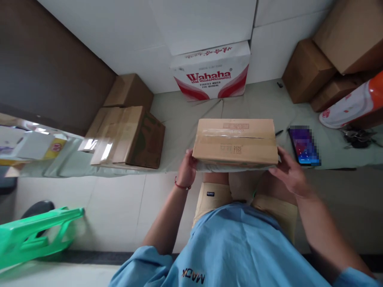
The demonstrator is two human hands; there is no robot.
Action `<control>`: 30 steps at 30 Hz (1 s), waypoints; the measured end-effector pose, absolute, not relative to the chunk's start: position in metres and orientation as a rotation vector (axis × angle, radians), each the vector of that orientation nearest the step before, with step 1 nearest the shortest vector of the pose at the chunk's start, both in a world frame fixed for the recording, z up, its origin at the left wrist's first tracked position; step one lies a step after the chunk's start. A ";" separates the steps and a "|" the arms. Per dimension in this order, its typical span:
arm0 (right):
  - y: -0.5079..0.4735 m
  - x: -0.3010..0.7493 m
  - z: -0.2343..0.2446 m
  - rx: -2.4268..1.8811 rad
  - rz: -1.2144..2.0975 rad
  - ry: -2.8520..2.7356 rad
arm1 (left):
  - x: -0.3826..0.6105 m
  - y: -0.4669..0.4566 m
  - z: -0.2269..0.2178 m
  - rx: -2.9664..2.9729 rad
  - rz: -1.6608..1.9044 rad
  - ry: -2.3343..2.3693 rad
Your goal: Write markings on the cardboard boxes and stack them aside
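A taped brown cardboard box (235,141) sits at the front edge of the cloth-covered table, right before me. Clear tape runs along its top seam, with faint print on either side. My left hand (187,169) grips its left end near the lower front corner, fingers partly hidden behind it. At the opposite end, my right hand (289,170) holds the right front corner, thumb in front and fingers along the side. A phone (303,145) with a lit screen lies just right of the box, and a dark pen (279,132) is partly visible beside it.
A white and red Wahaha carton (212,73) stands against the wall. Brown boxes (128,137) are at the left, and more boxes (309,71) are stacked at the right near an orange and white cylinder (348,105). A green plastic stool (42,231) is on the floor.
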State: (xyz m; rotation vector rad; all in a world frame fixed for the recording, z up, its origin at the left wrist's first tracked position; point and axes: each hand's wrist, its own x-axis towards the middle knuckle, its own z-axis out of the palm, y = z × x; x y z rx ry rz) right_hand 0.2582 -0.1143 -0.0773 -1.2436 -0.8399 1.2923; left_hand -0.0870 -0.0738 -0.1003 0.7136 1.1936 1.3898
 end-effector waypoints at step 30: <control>-0.127 0.251 0.005 -1.318 0.805 -1.291 | -0.083 -0.101 -0.024 0.999 1.730 1.121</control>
